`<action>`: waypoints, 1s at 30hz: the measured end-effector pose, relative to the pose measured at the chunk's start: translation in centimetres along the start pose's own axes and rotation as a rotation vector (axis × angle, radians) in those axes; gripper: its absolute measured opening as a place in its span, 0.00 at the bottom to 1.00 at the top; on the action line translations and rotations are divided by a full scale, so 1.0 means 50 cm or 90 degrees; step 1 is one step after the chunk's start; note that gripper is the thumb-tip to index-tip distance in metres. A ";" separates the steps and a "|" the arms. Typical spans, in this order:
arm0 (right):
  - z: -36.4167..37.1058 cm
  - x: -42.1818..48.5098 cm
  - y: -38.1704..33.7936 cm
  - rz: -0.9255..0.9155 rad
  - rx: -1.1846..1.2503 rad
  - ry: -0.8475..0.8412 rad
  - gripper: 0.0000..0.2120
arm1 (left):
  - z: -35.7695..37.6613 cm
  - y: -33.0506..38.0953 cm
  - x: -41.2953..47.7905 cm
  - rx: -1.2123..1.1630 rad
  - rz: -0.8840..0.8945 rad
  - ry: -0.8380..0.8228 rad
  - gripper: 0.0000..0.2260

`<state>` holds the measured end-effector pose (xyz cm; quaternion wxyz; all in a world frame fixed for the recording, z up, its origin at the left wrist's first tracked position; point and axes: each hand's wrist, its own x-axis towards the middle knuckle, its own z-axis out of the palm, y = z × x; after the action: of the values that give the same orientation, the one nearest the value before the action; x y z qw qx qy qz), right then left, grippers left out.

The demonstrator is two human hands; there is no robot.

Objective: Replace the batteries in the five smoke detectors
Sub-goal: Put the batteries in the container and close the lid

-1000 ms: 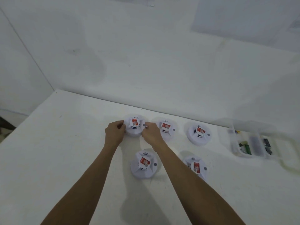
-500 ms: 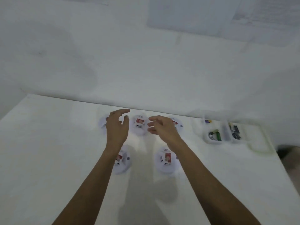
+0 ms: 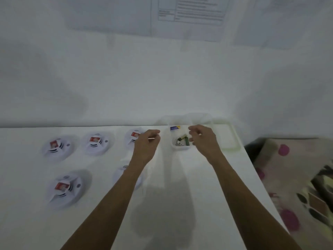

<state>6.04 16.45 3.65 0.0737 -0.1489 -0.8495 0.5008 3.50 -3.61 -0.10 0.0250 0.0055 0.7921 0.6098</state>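
Observation:
Several white smoke detectors with red labels lie on the white table: three in a back row (image 3: 56,147), (image 3: 96,142), (image 3: 133,136), and two in front (image 3: 64,188), (image 3: 124,173). My left forearm covers most of the front right one. A clear plastic box (image 3: 180,147) at the back holds green batteries (image 3: 183,140) and a blue-yellow pack (image 3: 175,127). My left hand (image 3: 146,147) hovers just left of the box with loosely curled fingers and holds nothing. My right hand (image 3: 203,139) hangs over the box's right side, fingers relaxed and empty.
The box's clear lid (image 3: 229,137) lies to the right of it, near the table's right edge (image 3: 255,175). Beyond that edge a patterned rug (image 3: 297,177) covers the floor. A white wall with a printed sheet (image 3: 191,9) rises behind the table.
Both hands let go of the back-row detector and moved right to the battery box. The view swung right with them.

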 end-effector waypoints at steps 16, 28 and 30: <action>-0.229 0.093 0.249 0.168 -0.240 0.191 0.20 | 0.160 -0.004 0.039 -0.026 -0.178 -0.012 0.18; -0.276 0.147 0.307 0.276 -0.153 0.144 0.13 | 0.162 -0.006 0.038 -0.112 -0.219 -0.025 0.16; -0.276 0.149 0.310 0.287 -0.105 0.166 0.07 | 0.159 -0.003 0.039 -0.123 -0.231 -0.028 0.16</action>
<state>5.54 37.35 -3.34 0.0566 -0.4028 -0.8163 0.4101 1.90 4.12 -2.32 0.1522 -0.1269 0.7169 0.6684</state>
